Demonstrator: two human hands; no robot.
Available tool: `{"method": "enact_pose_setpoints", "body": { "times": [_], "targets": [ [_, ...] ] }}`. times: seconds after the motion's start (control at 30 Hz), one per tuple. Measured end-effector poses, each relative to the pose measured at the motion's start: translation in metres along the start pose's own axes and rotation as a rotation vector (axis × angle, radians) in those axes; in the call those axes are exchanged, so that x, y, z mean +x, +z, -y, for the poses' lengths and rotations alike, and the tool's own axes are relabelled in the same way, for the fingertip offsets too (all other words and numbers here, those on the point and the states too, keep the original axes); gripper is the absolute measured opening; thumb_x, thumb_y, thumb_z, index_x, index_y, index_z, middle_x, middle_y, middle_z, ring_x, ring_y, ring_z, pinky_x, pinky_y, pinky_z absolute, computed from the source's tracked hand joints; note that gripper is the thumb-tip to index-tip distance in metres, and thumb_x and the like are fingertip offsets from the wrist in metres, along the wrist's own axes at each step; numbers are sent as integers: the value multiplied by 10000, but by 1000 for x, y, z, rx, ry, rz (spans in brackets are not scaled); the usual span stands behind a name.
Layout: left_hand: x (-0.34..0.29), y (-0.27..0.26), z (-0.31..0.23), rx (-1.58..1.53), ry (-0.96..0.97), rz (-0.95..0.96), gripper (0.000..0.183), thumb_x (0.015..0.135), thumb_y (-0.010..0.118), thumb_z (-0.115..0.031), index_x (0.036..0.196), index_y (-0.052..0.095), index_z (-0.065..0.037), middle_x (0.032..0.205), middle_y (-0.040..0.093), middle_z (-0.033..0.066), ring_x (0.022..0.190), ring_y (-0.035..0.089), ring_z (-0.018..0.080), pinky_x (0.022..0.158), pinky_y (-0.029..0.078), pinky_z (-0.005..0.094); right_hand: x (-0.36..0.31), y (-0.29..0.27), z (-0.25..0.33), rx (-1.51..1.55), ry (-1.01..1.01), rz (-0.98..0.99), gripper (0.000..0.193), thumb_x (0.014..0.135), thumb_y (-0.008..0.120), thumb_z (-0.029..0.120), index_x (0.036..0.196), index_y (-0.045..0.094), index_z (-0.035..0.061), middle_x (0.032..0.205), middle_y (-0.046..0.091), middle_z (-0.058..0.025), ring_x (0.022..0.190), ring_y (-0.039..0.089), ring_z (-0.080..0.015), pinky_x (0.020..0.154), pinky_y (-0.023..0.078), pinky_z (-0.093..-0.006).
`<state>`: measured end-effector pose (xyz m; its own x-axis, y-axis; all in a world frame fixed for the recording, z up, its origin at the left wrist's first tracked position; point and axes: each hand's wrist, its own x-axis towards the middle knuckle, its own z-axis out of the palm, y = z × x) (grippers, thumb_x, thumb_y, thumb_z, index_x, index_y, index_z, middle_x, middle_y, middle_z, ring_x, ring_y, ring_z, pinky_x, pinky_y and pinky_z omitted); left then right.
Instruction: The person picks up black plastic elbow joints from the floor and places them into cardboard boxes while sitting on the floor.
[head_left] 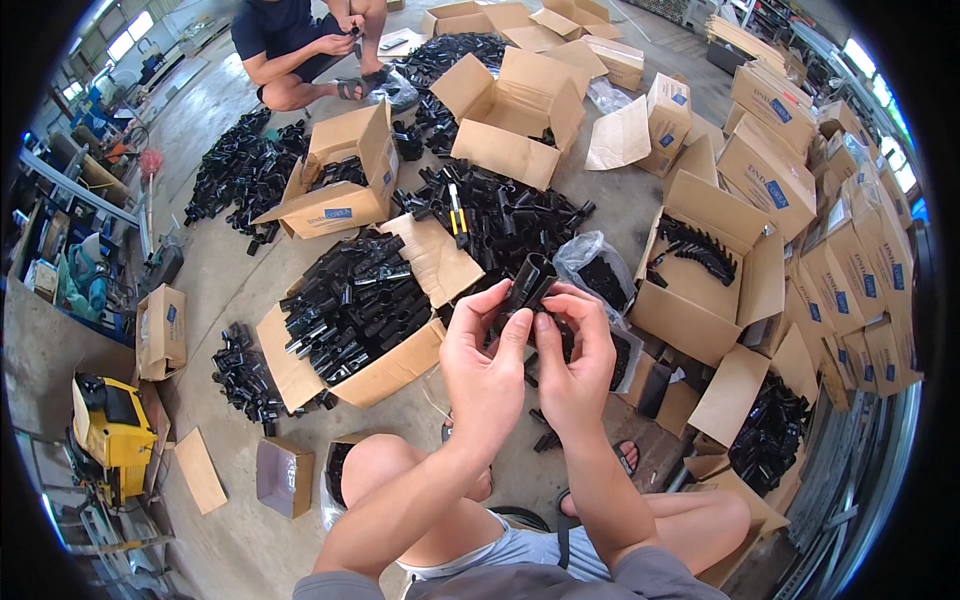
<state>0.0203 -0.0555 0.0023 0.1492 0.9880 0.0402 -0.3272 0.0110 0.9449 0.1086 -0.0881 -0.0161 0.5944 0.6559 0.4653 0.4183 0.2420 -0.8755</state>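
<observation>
A short black tubular part (pixel 532 280) stands up between my two hands, its open end pointing away from me. My left hand (pixel 486 350) grips its left side, thumb against the near end. Closed around the other side is my right hand (pixel 578 345), with its thumb close to the left one. The near end of the part is mostly covered by my fingers. Just left of my hands is an open carton (pixel 393 366) heaped with similar black parts. A loose black pile (pixel 510 212) lies beyond, with a yellow-handled cutter (pixel 458 218) on it. Clear plastic bags (pixel 590 252) sit to the right.
Another person (pixel 290 50) squats at the far left, handling something small. An open carton (pixel 690 318) on the right holds a curved row of black parts. Stacked closed cartons (pixel 850 270) line the right side. A yellow machine (pixel 115 435) stands at left.
</observation>
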Motion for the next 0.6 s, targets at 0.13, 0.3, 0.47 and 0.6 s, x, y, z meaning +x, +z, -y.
{"method": "enact_pose_setpoints", "body": {
  "times": [0.13,0.3,0.47,0.6],
  "targets": [
    [-1,-2,2,-16,-16,16,302,963,654,5,1253,576,40,1164,653,105,1052,631,143,892,540,278,1,-1,-1,-119,-18,51,234,918,696,104,1104,615,-13,1180,635,-209,1086,638,-334,922,502,-391],
    [0,0,4,-8,-26,12,306,961,651,19,1256,572,41,1147,662,114,1039,637,145,889,541,279,-3,3,-5,35,81,29,141,943,664,102,1015,617,-10,1129,650,-198,1016,654,-312,879,517,-381],
    [1,-6,0,33,-47,33,328,963,647,10,1278,560,42,1186,652,122,1044,636,151,898,532,281,-5,1,-1,39,155,34,227,983,642,160,1114,607,-23,1106,659,-171,983,671,-263,852,526,-360],
    [8,-12,-2,19,-77,72,373,955,664,-9,1307,549,37,1188,645,103,1053,621,148,908,526,288,-5,-17,-2,391,503,285,319,960,679,83,1233,584,-52,1102,679,-105,989,657,-139,848,538,-281]
  ]
}}
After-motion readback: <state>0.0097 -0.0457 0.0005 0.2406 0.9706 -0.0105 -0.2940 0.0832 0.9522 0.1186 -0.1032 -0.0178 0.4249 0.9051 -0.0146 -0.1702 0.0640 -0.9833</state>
